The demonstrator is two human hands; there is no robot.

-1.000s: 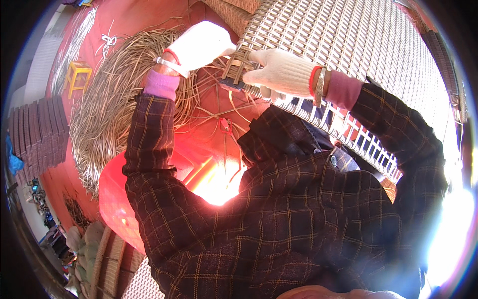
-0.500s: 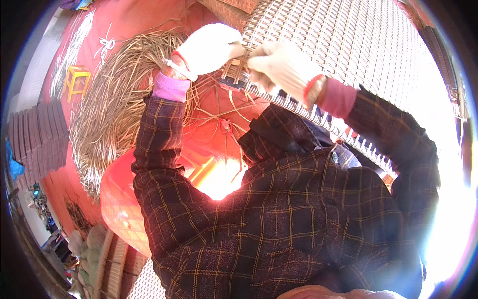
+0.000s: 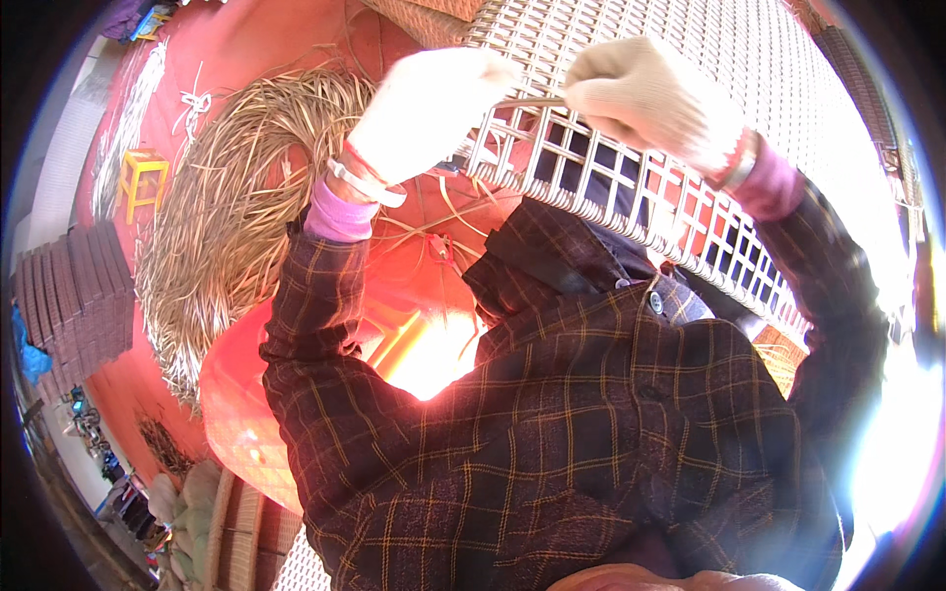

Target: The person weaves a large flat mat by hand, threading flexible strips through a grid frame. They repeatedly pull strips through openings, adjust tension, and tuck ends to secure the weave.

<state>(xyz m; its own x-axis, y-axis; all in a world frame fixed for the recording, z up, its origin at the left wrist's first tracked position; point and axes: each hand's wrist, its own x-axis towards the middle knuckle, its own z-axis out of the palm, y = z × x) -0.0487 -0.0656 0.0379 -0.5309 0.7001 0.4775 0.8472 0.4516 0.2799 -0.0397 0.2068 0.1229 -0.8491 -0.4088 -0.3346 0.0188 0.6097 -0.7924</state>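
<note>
- With the right gloved hand [image 3: 655,103], pinching a flat brown weaving strip [image 3: 534,102] in curled fingers.
- With the left gloved hand [image 3: 429,108], reaching to the other visible end of the strip (cannot tell whether pinching it or only touching it, with the glove so bleached by glare).
- Between the two hands, a short, nearly straight run of the strip, seen against the left end of a large woven panel [image 3: 709,49], close to the border between dense weave and open lattice [image 3: 619,177].
- Along the near side of the lattice, a wrapped rim [image 3: 583,205], just beyond the dark checked shirt [image 3: 552,433].
- Left of the panel, partly behind the left wrist, a thick heap of loose tan strips [image 3: 232,212] on the red floor [image 3: 286,39].
- Farther left, a small yellow stool [image 3: 145,158] and a stack of dark brown panels [image 3: 79,295].
- Under the left sleeve, something red and smooth (too glaring to name).
</note>
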